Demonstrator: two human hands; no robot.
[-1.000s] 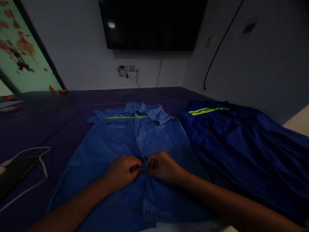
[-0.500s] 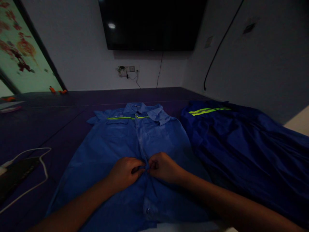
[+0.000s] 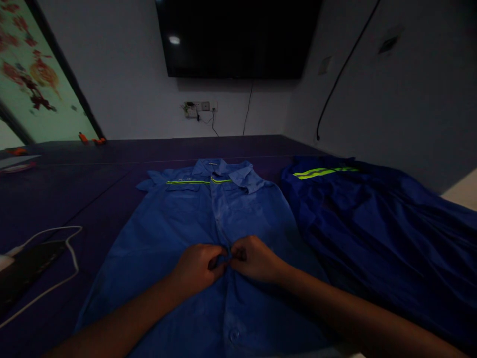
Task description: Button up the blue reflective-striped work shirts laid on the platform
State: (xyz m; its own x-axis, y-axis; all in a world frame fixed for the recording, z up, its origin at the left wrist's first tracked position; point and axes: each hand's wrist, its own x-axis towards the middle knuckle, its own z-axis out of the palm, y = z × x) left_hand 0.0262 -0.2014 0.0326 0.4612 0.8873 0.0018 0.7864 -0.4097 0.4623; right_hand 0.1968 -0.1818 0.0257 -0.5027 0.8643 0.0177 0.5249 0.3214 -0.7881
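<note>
A light blue work shirt (image 3: 175,228) with a yellow-green reflective stripe lies flat, front up, on the dark purple surface (image 3: 93,174), collar away from me. My left hand (image 3: 197,268) and my right hand (image 3: 253,258) meet at the shirt's button placket near its middle. Both pinch the fabric edges there with curled fingers, fingertips touching. A button (image 3: 234,335) shows lower on the placket, near the frame's bottom edge.
A darker blue garment (image 3: 372,228) with a reflective stripe lies to the right of the shirt. A black phone (image 3: 26,266) with a white cable (image 3: 55,233) rests at the left. A wall-mounted screen (image 3: 238,37) hangs at the back.
Both hands stay pinched at the placket, with small finger movements. The view has shifted slightly, so the lower button now sits nearer the bottom edge.
</note>
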